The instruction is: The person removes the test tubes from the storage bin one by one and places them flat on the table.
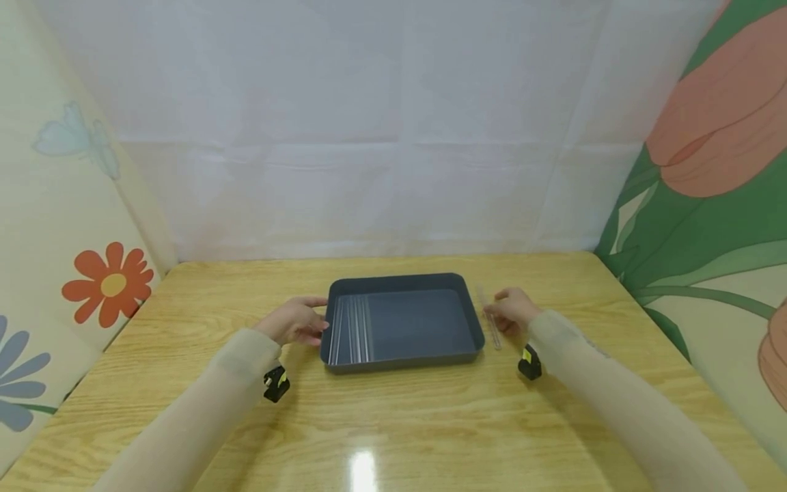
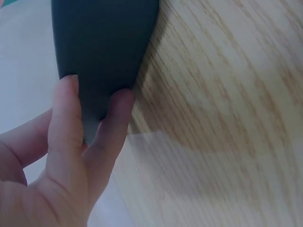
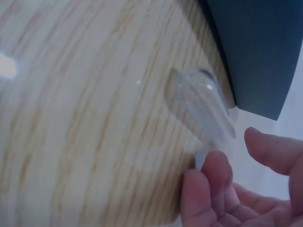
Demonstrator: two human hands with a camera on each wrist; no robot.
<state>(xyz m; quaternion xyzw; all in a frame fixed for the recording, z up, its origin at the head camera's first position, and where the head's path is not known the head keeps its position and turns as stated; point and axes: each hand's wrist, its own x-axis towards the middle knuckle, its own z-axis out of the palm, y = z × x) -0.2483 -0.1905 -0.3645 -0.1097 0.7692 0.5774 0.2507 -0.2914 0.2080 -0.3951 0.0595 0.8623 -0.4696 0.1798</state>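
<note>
A dark grey rectangular tray (image 1: 418,324) lies on the table, with several clear glass tubes (image 1: 356,328) side by side at its left end. At the tray's left side is my left hand (image 1: 297,320), its extended fingers (image 2: 66,113) touching the outer wall. Just right of the tray, another clear tube (image 3: 203,97) with a rounded end lies on the table, outside the tray. My right hand (image 1: 513,311) is over that tube, fingertips close against it. In the right wrist view, a gap shows between the thumb (image 3: 270,149) and the tube; part of the tube is hidden.
The wood-grain table (image 1: 406,424) reaches back to a white cloth (image 1: 393,137). Patterned panels flank it, with a red flower (image 1: 113,283) on the left and a large pink tulip (image 1: 719,109) on the right. A small black device (image 1: 530,363) sits at the right wrist.
</note>
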